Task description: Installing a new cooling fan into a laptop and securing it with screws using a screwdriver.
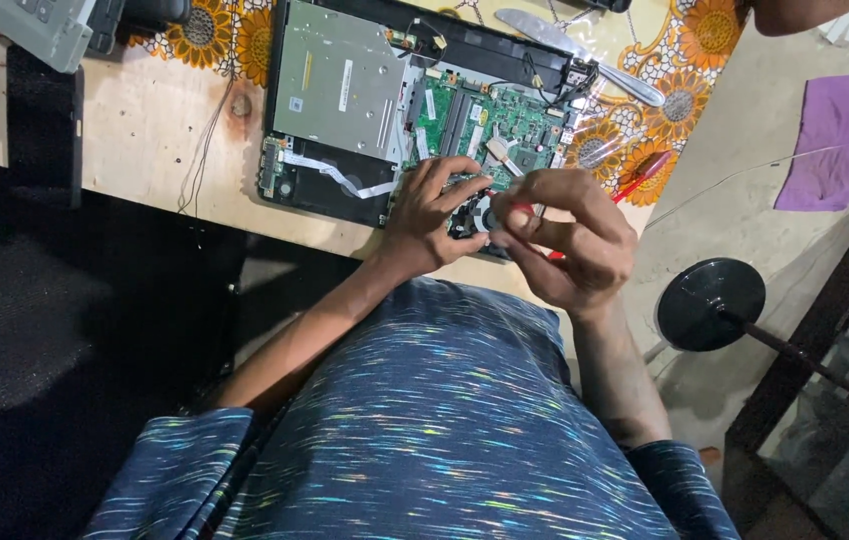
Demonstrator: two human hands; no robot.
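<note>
An opened laptop lies bottom-up on the wooden table, its green circuit board and silver drive cover exposed. My left hand rests on the near edge of the laptop, fingers curled around the black cooling fan. My right hand is closed on a red-handled screwdriver, its tip hidden between the fingers near the fan.
A sunflower-patterned cloth covers the far part of the table, with a metal knife lying on it. A grey device sits at the top left. On the floor at right are a black round stand base and a purple cloth.
</note>
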